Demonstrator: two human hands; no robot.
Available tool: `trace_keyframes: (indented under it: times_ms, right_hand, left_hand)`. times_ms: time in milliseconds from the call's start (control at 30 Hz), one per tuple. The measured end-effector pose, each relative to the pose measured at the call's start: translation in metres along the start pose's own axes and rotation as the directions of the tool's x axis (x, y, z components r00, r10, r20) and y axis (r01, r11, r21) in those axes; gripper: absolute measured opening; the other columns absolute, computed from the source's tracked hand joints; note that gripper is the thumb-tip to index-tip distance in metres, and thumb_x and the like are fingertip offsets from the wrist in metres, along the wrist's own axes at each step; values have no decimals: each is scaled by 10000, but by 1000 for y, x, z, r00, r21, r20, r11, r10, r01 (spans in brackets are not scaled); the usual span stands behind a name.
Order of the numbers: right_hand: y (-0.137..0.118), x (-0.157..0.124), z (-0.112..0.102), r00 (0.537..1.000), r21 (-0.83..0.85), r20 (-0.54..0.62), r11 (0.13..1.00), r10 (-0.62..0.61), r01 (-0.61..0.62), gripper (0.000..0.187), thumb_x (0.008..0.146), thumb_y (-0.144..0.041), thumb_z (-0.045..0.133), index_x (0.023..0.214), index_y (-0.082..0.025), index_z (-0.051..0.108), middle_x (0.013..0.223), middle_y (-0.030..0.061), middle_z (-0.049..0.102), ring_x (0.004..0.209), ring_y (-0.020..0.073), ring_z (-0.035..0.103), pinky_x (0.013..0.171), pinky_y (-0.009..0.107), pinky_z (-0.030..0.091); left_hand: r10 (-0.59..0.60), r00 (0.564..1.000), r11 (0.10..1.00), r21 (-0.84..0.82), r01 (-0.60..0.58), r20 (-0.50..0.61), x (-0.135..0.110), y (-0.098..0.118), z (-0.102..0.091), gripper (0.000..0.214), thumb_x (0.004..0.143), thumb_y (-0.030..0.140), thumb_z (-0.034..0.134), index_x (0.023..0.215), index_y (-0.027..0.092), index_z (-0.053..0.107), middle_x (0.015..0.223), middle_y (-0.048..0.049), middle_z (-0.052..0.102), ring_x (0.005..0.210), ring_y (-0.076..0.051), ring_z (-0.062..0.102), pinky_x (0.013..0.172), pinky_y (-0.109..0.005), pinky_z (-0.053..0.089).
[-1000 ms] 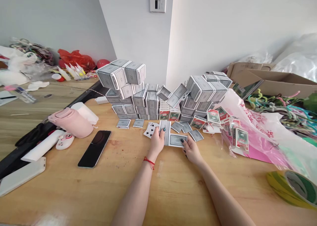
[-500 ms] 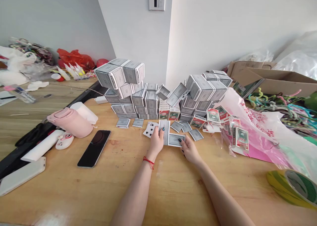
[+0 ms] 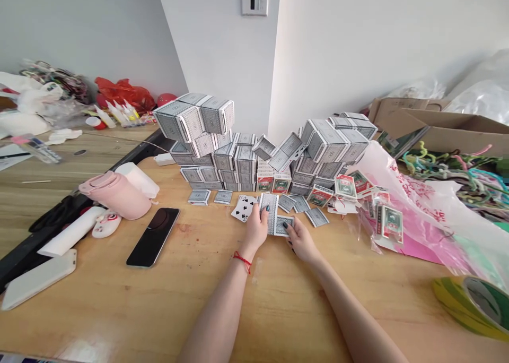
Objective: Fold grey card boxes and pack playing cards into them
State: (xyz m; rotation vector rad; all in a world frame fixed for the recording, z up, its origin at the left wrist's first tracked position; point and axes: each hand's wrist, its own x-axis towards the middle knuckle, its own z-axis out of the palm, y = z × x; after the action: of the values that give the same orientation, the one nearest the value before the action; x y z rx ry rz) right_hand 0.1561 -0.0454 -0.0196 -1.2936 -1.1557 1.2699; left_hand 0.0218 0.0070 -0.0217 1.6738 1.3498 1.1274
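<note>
My left hand (image 3: 254, 228) rests on the table with its fingertips on an upright grey-backed playing card (image 3: 270, 213). Its fingers also lie close to a face-up spade card (image 3: 243, 208). My right hand (image 3: 301, 241) pinches the near end of a second grey-backed card (image 3: 283, 225), which lies crosswise and partly under the first card. Several loose grey-backed cards (image 3: 301, 204) are scattered just beyond my hands. Behind them rises a tall wall of stacked, card-backed packs (image 3: 225, 158).
A black phone (image 3: 153, 237) and a pink flask (image 3: 115, 195) lie left of my hands. Red-and-green card packets (image 3: 388, 224) sit on a pink-printed plastic bag (image 3: 421, 209) to the right. A tape roll (image 3: 473, 307) and a cardboard box (image 3: 433, 127) stand further right.
My right hand has moved left, towards my left hand. The crosswise card now shows less and sits further under the upright card. The view has shifted slightly.
</note>
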Motion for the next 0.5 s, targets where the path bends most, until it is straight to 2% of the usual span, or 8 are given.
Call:
trace_keyframes:
  times_ms: [367,500]
  right_hand:
    - [3,2,6,1000,-45,-8,999,-16,15,252,800,-464,429,763,-225,361,652,-38,418,475,82,369,407,187,337]
    - [2,3,0,1000,-121,-2,993,13,-13,260,817,-480,391,771,-225,385,531,-60,392,396,92,360,368,202,327]
  left_hand:
    - [-1,1000,1000,-20,1,3,-1,0,4,149,858,310,347,849,185,426,795,-39,533,732,-150,502,658,-266,371]
    - [8,1000,999,-35,-8,13,1,-2,5,152,853,315,364,836,183,437,783,-33,538,722,-141,502,669,-267,381]
